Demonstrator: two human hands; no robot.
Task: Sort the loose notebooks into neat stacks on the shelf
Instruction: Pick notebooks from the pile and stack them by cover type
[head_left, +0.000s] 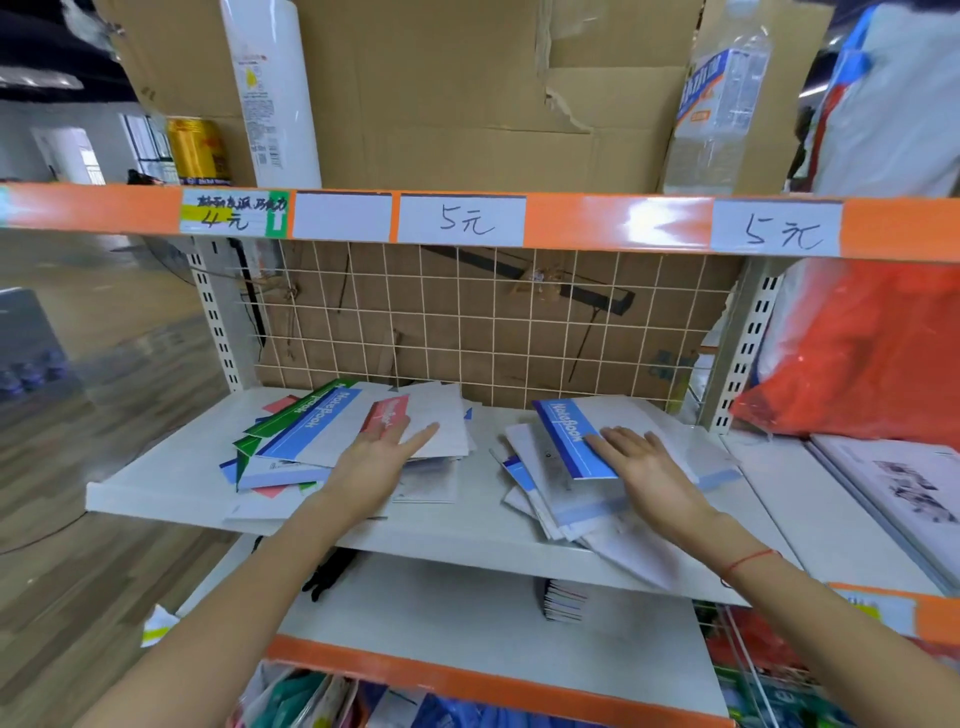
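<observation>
Left hand (382, 453), palm up with fingers straight and spread, lies on the left pile (332, 441) of loose notebooks, its fingertips touching a white cover beside a small red notebook (387, 414). Right hand (644, 462), palm down with fingers flat and relaxed, presses on the right pile (576, 499), covering the near corner of a blue "NoteBook" cover (569, 437); a red string (748, 562) circles that wrist. Both piles rest on the white shelf (156, 483), well apart from each other, with bare shelf between them. The left pile is fanned, showing green, blue, red and white covers at differing angles; the right pile is skewed, and its lowest white sheets overhang the shelf's front edge. Behind the piles stands a wire grid (467, 322) backed by cardboard (519, 353). The orange rail (93, 208) above carries handwritten price tags (462, 221). The upper level holds a white roll (270, 93), a gold can (197, 150), a large carton (441, 93) and a clear bottle (722, 104). The lower shelf (467, 629) holds a small upright stack of notebooks (563, 600) and a black item too dim to identify. To the right lie large white books (893, 488) and a red plastic bag (872, 353).
</observation>
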